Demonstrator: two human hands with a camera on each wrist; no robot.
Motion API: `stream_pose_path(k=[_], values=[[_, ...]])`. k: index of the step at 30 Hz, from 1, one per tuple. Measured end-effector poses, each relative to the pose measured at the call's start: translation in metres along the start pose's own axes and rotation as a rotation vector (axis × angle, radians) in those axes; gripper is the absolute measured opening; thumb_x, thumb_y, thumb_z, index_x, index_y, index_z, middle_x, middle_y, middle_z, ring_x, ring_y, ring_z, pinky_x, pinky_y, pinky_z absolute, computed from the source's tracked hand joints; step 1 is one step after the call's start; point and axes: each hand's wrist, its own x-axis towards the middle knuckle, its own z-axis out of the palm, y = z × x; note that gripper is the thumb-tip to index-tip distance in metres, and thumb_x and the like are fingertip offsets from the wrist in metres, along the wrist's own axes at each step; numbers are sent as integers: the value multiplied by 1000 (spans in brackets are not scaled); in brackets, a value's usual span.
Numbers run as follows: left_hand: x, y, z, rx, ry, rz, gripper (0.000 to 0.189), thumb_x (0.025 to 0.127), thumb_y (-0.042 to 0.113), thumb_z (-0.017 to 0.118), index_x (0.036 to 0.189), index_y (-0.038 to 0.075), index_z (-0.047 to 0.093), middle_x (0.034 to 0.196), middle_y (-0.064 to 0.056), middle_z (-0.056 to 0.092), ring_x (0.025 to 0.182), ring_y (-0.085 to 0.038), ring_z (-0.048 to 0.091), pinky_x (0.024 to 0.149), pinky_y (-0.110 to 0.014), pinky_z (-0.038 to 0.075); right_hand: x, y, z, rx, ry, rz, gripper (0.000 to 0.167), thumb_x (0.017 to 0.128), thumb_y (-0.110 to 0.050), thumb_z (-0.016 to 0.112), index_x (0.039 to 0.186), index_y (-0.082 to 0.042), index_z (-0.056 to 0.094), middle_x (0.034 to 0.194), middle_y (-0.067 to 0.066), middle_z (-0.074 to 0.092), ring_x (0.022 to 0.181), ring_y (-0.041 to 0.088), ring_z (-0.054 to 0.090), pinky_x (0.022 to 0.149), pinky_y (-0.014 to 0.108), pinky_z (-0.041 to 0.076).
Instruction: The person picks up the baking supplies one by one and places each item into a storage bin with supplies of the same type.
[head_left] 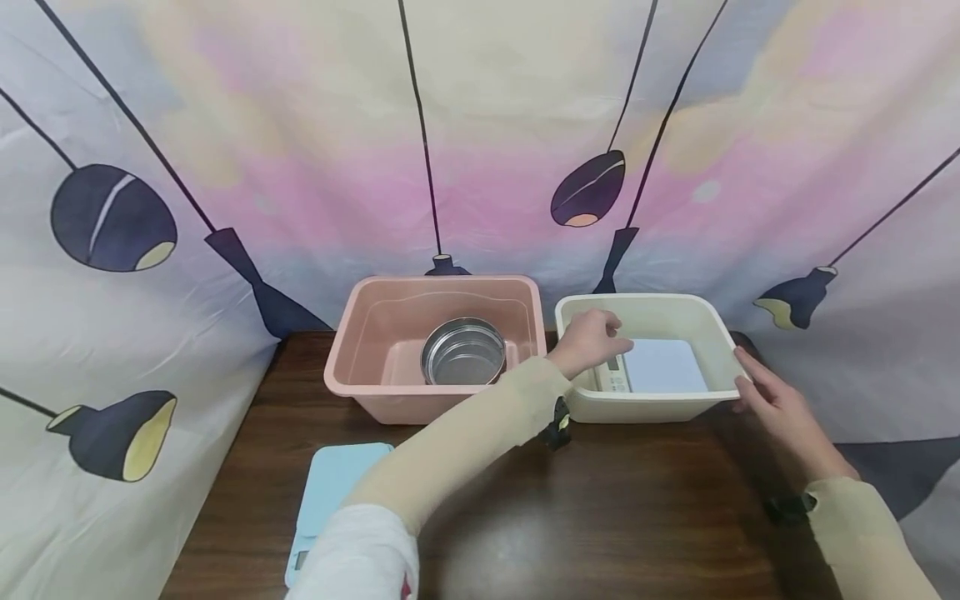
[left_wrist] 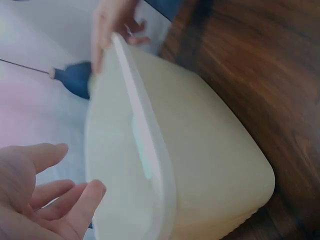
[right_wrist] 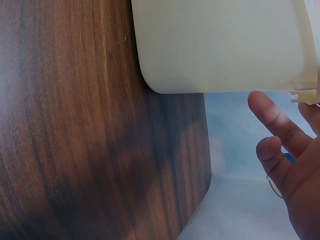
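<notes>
My left hand (head_left: 588, 342) hovers inside the left part of a cream basin (head_left: 652, 408). Its thumb and fingers are apart with nothing between them, as the left wrist view also shows. Below and right of that hand, a white kitchen scale (head_left: 663, 365) lies in the basin, its button panel on the left. My right hand (head_left: 787, 421) holds the basin's right rim near the front corner. In the right wrist view, the fingers (right_wrist: 280, 125) reach the basin's outer wall just under the rim.
Left of the cream basin stands a pink basin (head_left: 341, 385) with round metal ware (head_left: 463, 352), perhaps sieves, inside. A light blue kitchen scale (head_left: 341, 483) lies on the brown table (head_left: 600, 517), partly under my left sleeve. Behind hangs a patterned cloth (head_left: 510, 167).
</notes>
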Motion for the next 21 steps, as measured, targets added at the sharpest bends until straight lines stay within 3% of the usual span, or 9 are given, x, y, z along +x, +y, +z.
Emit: stream_pose_path(k=[10, 16, 21], values=[[-37, 6, -31, -90, 5, 50, 41, 98, 26, 73, 133, 6, 70, 123, -11, 74, 114, -17, 70, 90, -20, 56, -1, 0, -1, -22, 12, -14, 62, 113, -34, 45, 168, -21, 18, 160, 31, 34, 79, 0, 60, 85, 68, 52], [-55, -2, -43, -126, 20, 35, 40, 95, 27, 77, 130, 8, 72, 120, -9, 75, 108, -16, 73, 88, -20, 58, -2, 2, -1, 8, -4, 5, 64, 113, -36, 45, 168, -25, 14, 164, 30, 29, 80, -3, 58, 89, 81, 45], [-75, -14, -55, -150, 32, 55, 38, 96, 24, 77, 129, 8, 73, 121, -8, 75, 104, -16, 72, 87, -22, 59, -2, 2, 0, -6, 8, -13, 63, 113, -34, 45, 168, -23, 17, 158, 32, 37, 79, -3, 58, 87, 76, 48]])
